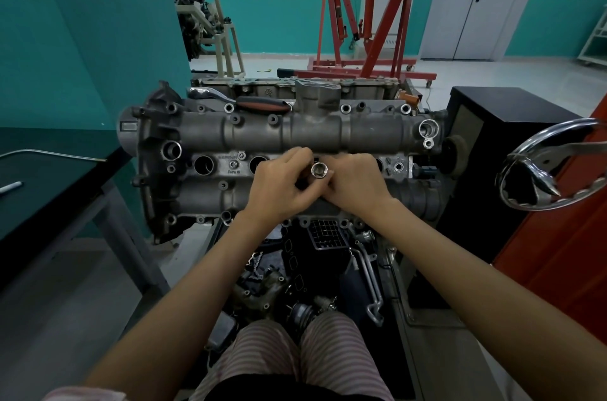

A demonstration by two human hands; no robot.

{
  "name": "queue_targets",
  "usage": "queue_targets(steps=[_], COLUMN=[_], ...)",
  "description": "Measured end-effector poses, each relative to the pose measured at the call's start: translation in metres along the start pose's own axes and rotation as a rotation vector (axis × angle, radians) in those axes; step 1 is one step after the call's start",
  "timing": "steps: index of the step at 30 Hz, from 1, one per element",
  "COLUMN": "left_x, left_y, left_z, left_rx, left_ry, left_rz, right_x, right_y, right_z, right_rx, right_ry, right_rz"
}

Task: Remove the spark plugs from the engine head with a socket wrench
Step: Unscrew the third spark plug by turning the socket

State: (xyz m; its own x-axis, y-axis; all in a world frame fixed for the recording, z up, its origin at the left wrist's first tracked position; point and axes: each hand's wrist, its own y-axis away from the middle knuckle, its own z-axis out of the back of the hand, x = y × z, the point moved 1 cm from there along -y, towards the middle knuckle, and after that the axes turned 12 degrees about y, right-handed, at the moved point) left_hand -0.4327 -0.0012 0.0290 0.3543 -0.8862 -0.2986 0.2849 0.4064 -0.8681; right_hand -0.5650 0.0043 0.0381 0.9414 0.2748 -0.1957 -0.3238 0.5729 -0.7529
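Striped trousers (289, 364) fill the bottom edge. Above them our left hand (279, 185) and right hand (356, 185) meet over the middle of the head (262, 134), fingers of both curled round a socket (319, 169) whose open end faces us. On the casting we read "Fora 10" (234, 171); other stamped marks blur. A ratchet (243, 100) lies along the head's far edge.

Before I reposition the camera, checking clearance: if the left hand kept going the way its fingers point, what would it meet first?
The left hand points right, at the socket it already grips; just beyond is the right hand, which holds it too. Depth is unclear.
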Motion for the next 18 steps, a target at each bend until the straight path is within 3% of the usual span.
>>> queue_targets(steps=[11,18], left_x=[0.000,-0.018], left_y=[-0.001,-0.012], left_z=[-0.001,0.003], left_rx=[-0.086,-0.017], left_ry=[-0.072,-0.110], left_rz=[-0.043,0.000], right_x=[-0.001,0.002], right_y=[0.000,-0.001], right_z=[-0.001,0.004], right_rx=[0.036,0.056], right_ry=[-0.001,-0.057], right_rz=[-0.052,-0.029])
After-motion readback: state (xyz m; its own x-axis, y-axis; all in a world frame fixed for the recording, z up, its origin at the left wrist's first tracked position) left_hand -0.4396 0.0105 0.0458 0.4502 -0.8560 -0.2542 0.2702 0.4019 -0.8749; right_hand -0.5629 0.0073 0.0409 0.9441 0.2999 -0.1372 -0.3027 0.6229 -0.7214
